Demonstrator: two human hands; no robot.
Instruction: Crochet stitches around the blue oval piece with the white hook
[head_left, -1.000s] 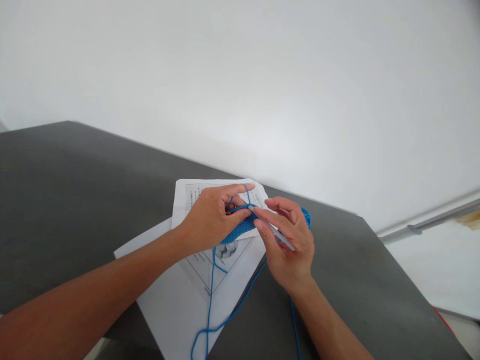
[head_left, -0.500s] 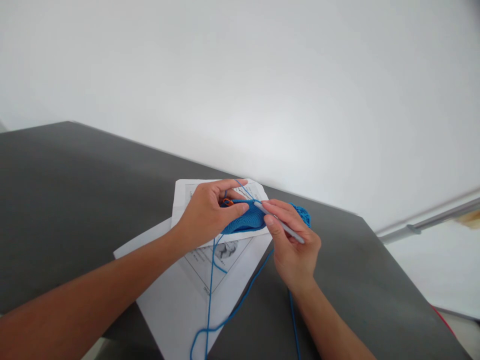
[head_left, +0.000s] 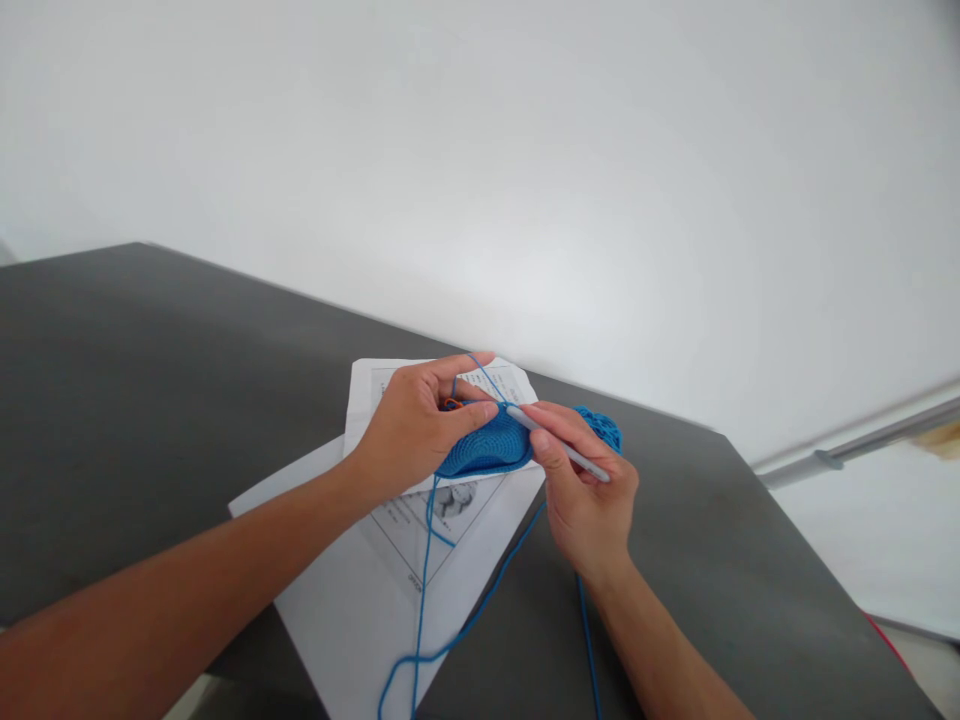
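Observation:
My left hand (head_left: pixel 424 415) pinches the upper edge of a blue crochet piece (head_left: pixel 487 448) between thumb and fingers. Its raised index finger carries a strand of blue yarn (head_left: pixel 430 600), which runs down to the stitches. A small orange stitch marker (head_left: pixel 452 404) shows beside the left thumb. My right hand (head_left: pixel 589 480) is closed around a crochet hook with a grey handle (head_left: pixel 577 458). The hook's tip meets the top edge of the piece just right of the left thumb; the tip itself is too small to make out.
Printed paper sheets (head_left: pixel 322 590) lie beneath the work on a dark grey table (head_left: pixel 187 380). A bundle of blue yarn (head_left: pixel 602 428) sits behind my right hand. Loose yarn trails across the paper to the front edge. A white wall (head_left: pixel 450 180) rises behind the table.
The crochet piece has tilted slightly, showing more of its rounded face, and the orange marker is more covered. My left index finger has lifted a little. The hook has shifted slightly left.

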